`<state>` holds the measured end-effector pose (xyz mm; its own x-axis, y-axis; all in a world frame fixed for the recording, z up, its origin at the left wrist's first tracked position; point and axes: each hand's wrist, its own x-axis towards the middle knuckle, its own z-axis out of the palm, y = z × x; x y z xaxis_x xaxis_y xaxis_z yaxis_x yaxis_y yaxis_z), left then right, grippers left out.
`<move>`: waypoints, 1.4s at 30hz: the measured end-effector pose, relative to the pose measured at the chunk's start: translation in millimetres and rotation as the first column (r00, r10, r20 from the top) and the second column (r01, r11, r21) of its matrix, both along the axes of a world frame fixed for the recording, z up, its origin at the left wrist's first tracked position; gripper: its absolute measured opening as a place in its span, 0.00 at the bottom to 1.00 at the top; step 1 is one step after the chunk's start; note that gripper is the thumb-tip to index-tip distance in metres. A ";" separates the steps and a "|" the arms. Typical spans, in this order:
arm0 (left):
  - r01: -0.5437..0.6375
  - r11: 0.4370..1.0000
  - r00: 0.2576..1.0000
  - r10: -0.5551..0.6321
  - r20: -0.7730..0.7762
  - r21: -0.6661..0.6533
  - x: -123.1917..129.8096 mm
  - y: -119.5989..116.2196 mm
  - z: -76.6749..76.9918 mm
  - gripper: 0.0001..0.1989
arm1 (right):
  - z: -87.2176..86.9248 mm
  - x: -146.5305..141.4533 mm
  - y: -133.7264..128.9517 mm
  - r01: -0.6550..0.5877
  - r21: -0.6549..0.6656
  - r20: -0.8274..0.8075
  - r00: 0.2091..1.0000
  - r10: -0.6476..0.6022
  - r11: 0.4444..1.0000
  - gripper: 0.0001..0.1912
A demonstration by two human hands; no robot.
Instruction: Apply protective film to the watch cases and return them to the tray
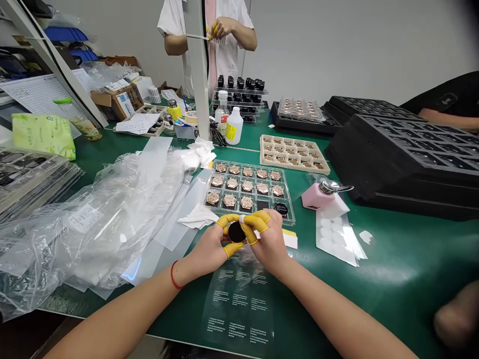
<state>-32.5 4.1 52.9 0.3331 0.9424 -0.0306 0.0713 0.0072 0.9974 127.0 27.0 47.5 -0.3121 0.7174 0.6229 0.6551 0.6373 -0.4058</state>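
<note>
Between the yellow finger cots of my left hand [214,244] is a round watch case [236,232] with a black face turned towards me. My right hand [267,239], also in yellow finger cots, pinches a small white piece [241,219] at the case's upper edge; its material is unclear. Just beyond my hands lies a clear plastic tray [291,212] with several rose-gold watch cases [247,186] and one black disc [280,209]. Beneath my forearms a transparent sheet [239,309] printed with white text lies on the green table.
Crumpled plastic bags [112,214] cover the left side. A pink pump bottle [318,196], white label sheets [335,234] and black trays [411,164] stand right. Behind are a beige tray [294,153], a white bottle [234,127] and a metal post [199,75]. A co-worker [220,40] stands opposite.
</note>
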 end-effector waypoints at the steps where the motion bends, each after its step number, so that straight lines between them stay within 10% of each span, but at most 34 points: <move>1: -0.013 1.000 1.000 0.013 -0.006 -0.003 -0.3 -0.1 0.8 0.21 | 0.1 5.9 5.9 0.033 -0.047 -0.010 0.999 -0.033 0.998 0.06; 5: -0.073 0.997 0.997 0.073 0.028 -0.016 -6.3 2.2 4.4 0.21 | 9.0 36.8 26.3 0.132 -0.352 -0.042 0.987 -0.156 0.927 0.12; 11: -0.159 0.984 0.951 0.175 0.253 -0.084 -17.3 14.6 9.2 0.27 | 34.8 61.7 24.0 -0.191 -0.747 -0.218 0.975 0.036 0.637 0.17; 19: -0.064 0.941 0.957 0.152 0.246 -0.333 -23.8 25.1 19.4 0.26 | 41.2 54.2 12.1 -0.064 -0.531 -0.085 0.996 0.022 0.845 0.16; 32: -0.130 0.950 0.960 0.192 0.206 -0.283 -21.9 27.3 6.2 0.26 | 44.0 56.6 11.0 -0.089 -0.505 -0.165 0.986 0.005 0.858 0.06; 42: 0.074 0.985 0.981 -0.044 0.190 -0.155 6.4 2.3 -12.2 0.25 | 38.3 22.0 0.9 -0.370 -0.749 -0.471 0.881 -0.048 0.550 0.06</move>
